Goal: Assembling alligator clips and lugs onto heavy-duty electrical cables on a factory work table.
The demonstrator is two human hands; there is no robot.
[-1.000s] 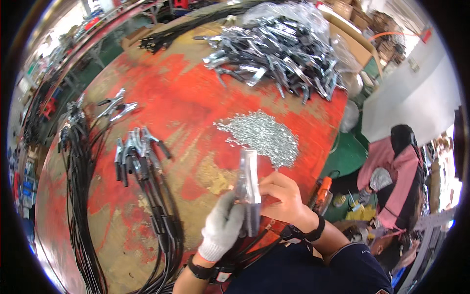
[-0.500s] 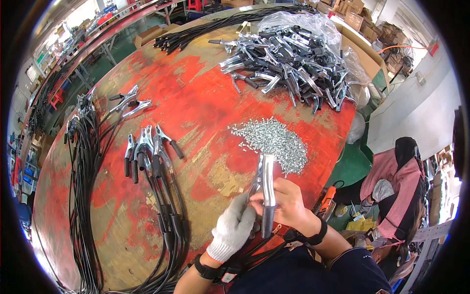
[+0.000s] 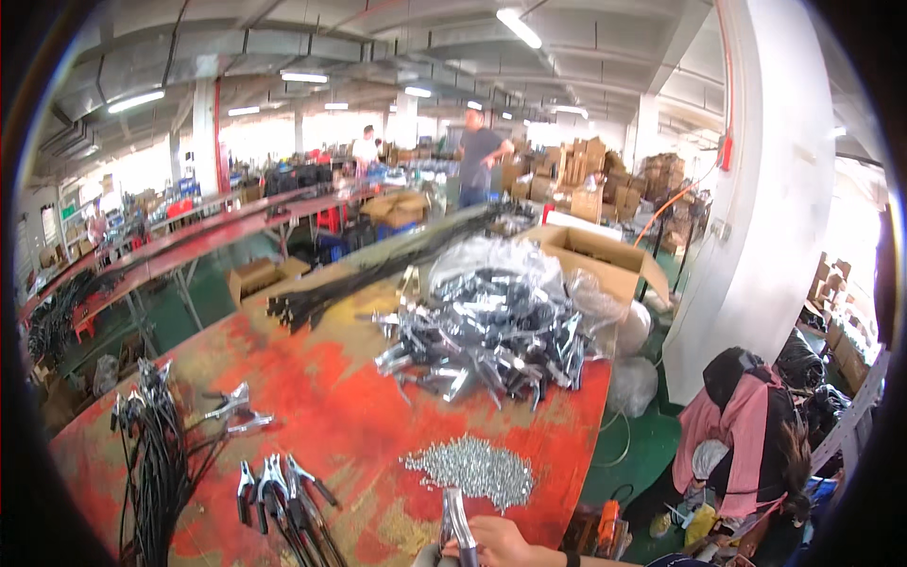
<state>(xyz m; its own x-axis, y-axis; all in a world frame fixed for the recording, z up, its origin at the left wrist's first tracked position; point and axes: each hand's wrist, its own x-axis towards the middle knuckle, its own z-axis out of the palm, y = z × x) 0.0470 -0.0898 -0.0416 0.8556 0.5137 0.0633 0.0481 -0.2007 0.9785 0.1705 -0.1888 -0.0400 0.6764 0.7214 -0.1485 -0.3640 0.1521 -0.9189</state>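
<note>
At the lower edge, a silver spring clamp [image 3: 454, 518] with a dark handle sleeve stands upright between my hands. My left hand [image 3: 427, 558], in a pale glove, is mostly cut off; its visible part is closed against the clamp's lower side. My bare right hand [image 3: 503, 541] has its fingers bent and closed at the clamp's right side, and the fingertips are hidden behind it. Just beyond the clamp lies a heap of small silver screws [image 3: 477, 470]. To the left lie several clamps on black cables [image 3: 274, 489].
A large pile of loose clamps [image 3: 491, 335] covers the far right of the red worn table [image 3: 331, 387]. Bundled black cables [image 3: 156, 463] lie at the left. Beyond stand an open carton [image 3: 600, 260] and a white pillar [image 3: 756, 208]. Right of me sits a person in pink [image 3: 723, 425].
My view has tilted up, so the table and hands sit lower and the hall with standing people shows. Both hands remain at the clamp.
</note>
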